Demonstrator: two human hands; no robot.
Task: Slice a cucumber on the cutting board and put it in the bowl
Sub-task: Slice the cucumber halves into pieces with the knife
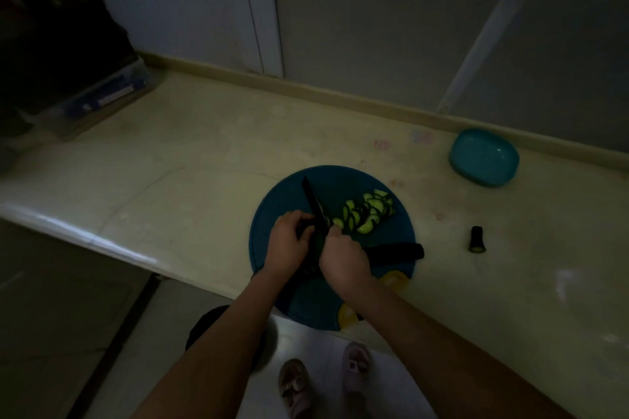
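A round blue cutting board [279, 194] lies at the counter's front edge. Several pale green cucumber slices [367, 213] are piled on its far right part. My right hand [343, 257] grips the handle of a dark knife [313, 206], whose blade points away from me across the board. My left hand [287, 241] sits just left of the blade with curled fingers holding a dark cucumber piece, mostly hidden. A longer uncut cucumber piece [396, 252] lies on the board right of my right hand. The teal bowl [484, 157] stands at the back right.
A short cucumber end [477, 239] lies on the cream counter right of the board. Two yellow patches [394, 280] show at the board's near rim. A dark pile over a clear box [102, 95] fills the far left. Below the counter edge are feet in slippers.
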